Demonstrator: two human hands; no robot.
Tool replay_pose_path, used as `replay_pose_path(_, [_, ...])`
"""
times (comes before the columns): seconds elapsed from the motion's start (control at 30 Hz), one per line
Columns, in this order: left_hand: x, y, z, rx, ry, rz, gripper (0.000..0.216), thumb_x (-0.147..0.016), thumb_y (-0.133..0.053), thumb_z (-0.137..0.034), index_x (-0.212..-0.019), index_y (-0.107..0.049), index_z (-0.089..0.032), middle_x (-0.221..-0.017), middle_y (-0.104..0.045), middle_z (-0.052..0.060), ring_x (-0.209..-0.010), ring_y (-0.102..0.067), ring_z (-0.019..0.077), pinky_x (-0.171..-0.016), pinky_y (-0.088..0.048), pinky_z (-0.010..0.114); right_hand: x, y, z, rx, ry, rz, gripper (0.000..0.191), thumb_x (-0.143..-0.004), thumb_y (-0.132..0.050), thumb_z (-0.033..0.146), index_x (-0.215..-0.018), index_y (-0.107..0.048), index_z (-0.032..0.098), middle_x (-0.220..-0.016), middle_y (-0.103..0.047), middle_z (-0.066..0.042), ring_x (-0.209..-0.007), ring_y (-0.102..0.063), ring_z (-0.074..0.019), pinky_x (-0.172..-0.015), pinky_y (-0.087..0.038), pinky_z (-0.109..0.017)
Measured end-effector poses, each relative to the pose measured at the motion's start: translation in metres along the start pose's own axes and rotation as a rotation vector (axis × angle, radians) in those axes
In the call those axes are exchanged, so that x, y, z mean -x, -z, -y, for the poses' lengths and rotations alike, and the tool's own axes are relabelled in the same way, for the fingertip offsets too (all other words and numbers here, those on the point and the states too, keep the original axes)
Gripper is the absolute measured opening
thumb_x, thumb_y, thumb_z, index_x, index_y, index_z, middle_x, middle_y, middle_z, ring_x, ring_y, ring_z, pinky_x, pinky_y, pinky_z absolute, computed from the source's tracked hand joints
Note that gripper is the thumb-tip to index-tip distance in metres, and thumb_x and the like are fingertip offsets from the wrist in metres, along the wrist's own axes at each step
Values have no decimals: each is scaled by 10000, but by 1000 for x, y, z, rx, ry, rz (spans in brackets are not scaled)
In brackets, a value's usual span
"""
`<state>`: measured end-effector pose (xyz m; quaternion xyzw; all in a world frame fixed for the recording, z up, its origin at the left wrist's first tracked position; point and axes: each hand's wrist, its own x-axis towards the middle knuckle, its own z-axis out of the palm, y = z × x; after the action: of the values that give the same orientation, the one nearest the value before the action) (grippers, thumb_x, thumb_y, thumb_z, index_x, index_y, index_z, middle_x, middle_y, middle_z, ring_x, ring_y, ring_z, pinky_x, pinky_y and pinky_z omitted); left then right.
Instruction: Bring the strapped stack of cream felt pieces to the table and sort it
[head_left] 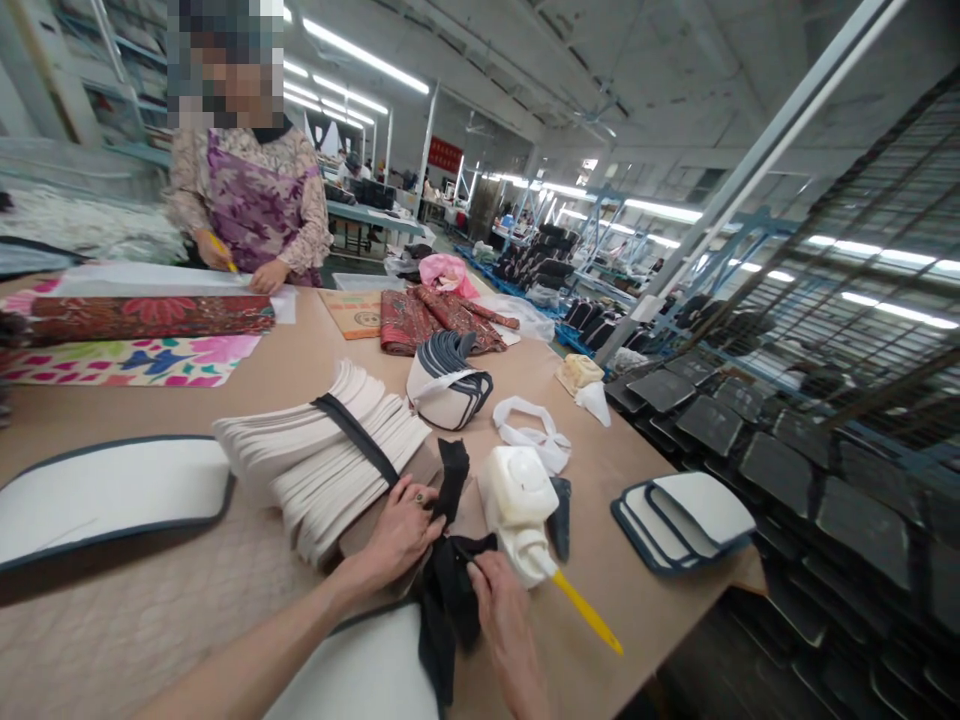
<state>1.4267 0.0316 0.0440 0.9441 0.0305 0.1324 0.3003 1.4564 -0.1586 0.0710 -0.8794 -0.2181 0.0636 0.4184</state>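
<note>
curled left fingers (420,513) touch black cloth (454,595); right fingers (487,574) pinch it

left grip (405,525) + right grip (499,592): on black strip (456,585) | white container (519,487): beside

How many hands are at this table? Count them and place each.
4: your left hand and right hand on black fabric; across the table, a co-worker's hand holding a yellow tool, and their other hand.

No readable text — marks on red banner (445,155) and orange cardboard (346,314) seemingly too blurred.
</note>
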Motion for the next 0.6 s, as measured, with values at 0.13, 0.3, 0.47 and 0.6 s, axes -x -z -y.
replay_pose_path(0.13, [1,3,-2,13,-16,-1,295,-913,-400,-226,-780,-661,-188,-1001,-629,20,-1042,-495,171,-1075,-160,427,-4,-2,7,8,36,-70,359,-770,-567,491,-990,-641,218,-1064,-600,-104,-927,-527,-239,-818,-404,-353])
replay_pose_path(0.3, [1,4,-4,-19,-5,-5,337,-920,-390,-221,-717,-657,-181,-991,-627,25,-1037,-501,181,-1066,-181,430,-10,-23,12,-98,-12,76,349,-752,-550,527,-630,-610,206,-690,-568,-30,-706,-490,-186,-680,-393,-300])
replay_pose_path(0.47, [4,3,-7,-28,-11,-31,264,-921,-439,-270,-812,-672,-212,-1042,-610,16,-1062,-478,181,-1077,-150,427,15,5,22,-251,-162,251,509,-759,-484,634,-506,-490,192,-500,-384,33,-499,-345,-113,-482,-298,-252])
replay_pose_path(0.6, [7,4,-5,-23,-46,-17,150,-868,-523,-245,-877,-672,-258,-1077,-590,4,-1076,-464,187,-1083,-129,435,59,67,38,-503,-347,156,405,-757,-553,601,-723,-601,200,-569,-470,19,-510,-425,-125,-472,-358,-259])
